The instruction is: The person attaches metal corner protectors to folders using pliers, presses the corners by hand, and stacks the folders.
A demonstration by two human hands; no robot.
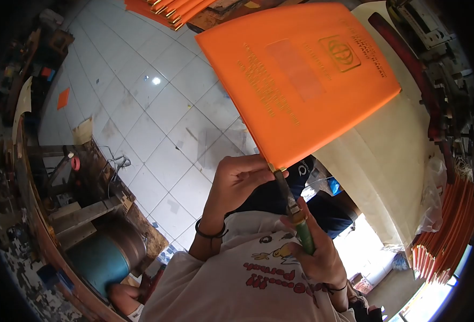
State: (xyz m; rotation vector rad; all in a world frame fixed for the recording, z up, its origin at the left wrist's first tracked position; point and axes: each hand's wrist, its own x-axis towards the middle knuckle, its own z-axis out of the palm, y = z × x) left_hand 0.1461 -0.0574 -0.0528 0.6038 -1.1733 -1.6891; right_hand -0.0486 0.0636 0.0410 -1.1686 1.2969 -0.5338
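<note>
An orange folder (301, 96) with gold print and a clear window on its cover lies tilted in front of me, partly over a pale sheet-covered surface. My left hand (242, 180) pinches its near corner, where a small gold metal corner piece (276, 168) shows. Closed around a green handle, my right hand (320, 249) holds pliers (304, 233). Their dark jaws point at that same corner and appear to touch the metal piece. Fingers and handle hide part of the tool.
More orange folders (175, 12) with gold corners are stacked at the top, and another stack (446, 231) stands at right beside a plastic bag (432, 198). A wooden bench with a blue-green drum (97, 260) is at lower left. Another person's arm (124, 298) shows near it.
</note>
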